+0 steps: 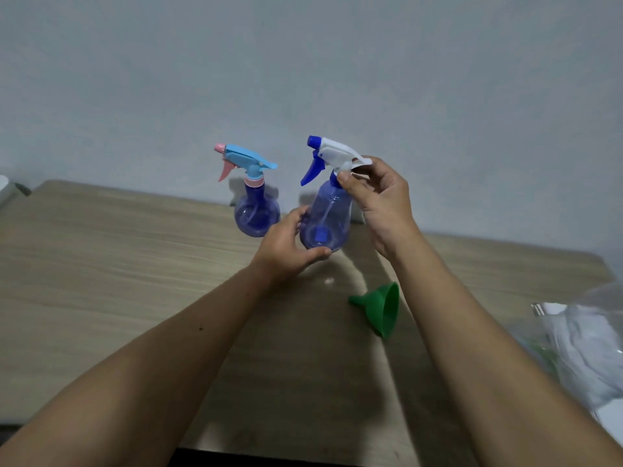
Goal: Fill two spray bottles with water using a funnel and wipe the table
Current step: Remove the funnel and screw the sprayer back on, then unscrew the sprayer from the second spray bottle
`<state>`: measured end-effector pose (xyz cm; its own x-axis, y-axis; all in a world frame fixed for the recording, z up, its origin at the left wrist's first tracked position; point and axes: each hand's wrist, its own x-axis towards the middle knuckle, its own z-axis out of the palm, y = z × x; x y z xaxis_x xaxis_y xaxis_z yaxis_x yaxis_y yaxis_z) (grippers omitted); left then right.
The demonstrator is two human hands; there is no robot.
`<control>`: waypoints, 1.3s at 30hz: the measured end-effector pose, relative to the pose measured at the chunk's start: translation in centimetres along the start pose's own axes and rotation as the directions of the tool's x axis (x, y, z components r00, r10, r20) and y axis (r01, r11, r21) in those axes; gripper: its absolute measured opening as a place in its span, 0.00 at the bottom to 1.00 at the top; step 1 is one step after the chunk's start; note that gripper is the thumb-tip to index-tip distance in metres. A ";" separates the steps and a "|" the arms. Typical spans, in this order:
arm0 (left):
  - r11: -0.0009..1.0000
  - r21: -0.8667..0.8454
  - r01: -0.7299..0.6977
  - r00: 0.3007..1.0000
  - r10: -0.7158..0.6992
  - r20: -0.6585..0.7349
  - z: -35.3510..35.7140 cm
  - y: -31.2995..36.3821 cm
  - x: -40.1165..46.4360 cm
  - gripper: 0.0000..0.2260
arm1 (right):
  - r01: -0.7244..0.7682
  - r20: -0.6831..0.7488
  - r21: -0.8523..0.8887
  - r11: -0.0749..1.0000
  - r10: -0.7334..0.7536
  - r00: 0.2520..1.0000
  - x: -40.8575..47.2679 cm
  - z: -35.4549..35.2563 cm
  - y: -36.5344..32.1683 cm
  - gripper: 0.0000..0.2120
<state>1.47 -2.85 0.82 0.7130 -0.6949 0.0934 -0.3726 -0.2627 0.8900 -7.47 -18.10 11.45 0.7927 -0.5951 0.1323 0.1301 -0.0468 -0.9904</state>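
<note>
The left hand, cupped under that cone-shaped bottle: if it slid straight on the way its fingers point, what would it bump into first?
The left hand already holds the cone-shaped bottle, so that blocks it first. Past it, the line probably runs to the wall; depth is unclear.

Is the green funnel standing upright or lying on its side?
On its side. The green funnel lies on the wooden table, wide mouth toward the right, spout pointing left, beside the right forearm.
</note>
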 end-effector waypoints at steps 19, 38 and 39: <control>0.997 0.057 -0.059 0.997 0.061 -0.039 1.3 -2.3 1.0 0.43 | 0.018 -0.065 -0.093 0.995 -0.024 0.998 0.4 0.3 1.5 0.10; 0.987 0.105 0.125 0.894 -0.066 -0.443 -7.2 -3.3 -5.8 0.37 | -0.146 -0.012 -0.125 0.981 0.146 0.989 -7.0 8.4 3.1 0.22; 0.985 0.109 0.137 0.902 -0.078 -0.425 -7.7 -3.5 -5.5 0.40 | -0.136 0.010 -0.135 0.981 0.139 0.990 -6.5 9.0 3.3 0.24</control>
<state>3.43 7.11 0.60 0.9246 -0.3214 0.2045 -0.3342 -0.4264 0.8405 -6.85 -7.15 7.71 0.8087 -0.5881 -0.0060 -0.0606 -0.0732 -0.9955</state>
